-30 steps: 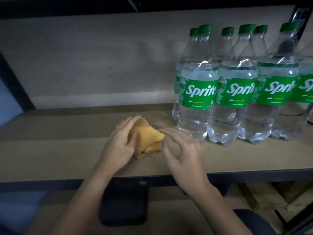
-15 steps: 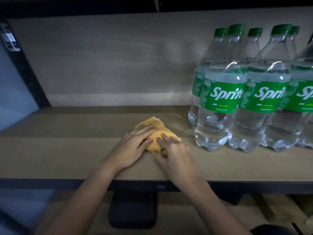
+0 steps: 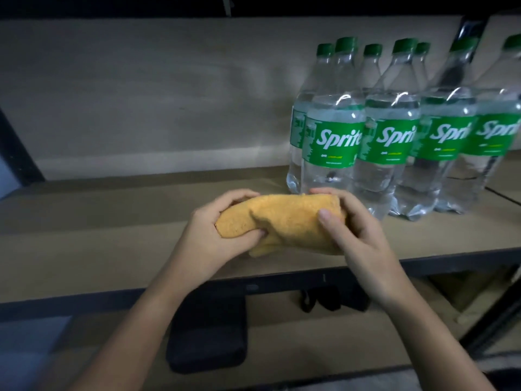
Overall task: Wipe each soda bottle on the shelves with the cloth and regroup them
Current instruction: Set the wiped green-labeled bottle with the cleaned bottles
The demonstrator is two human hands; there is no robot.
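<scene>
A folded yellow cloth (image 3: 284, 221) is held just above the wooden shelf (image 3: 118, 238) near its front edge. My left hand (image 3: 214, 238) grips the cloth's left end, and my right hand (image 3: 355, 232) grips its right end with the thumb on top. Several clear Sprite bottles (image 3: 332, 148) with green caps and green labels stand upright in a tight group at the right of the shelf, just behind my right hand. Neither hand touches a bottle.
The shelf's dark metal front rail (image 3: 253, 289) runs below my hands. On the lower shelf lies a black pouch (image 3: 208, 342). A dark upright post (image 3: 17, 153) stands at the far left. The beige back panel (image 3: 141, 94) closes the rear.
Both hands have lifted the cloth off the shelf and pulled it out into a longer roll between them. Before, they pressed it down on the board. The bottles have not moved.
</scene>
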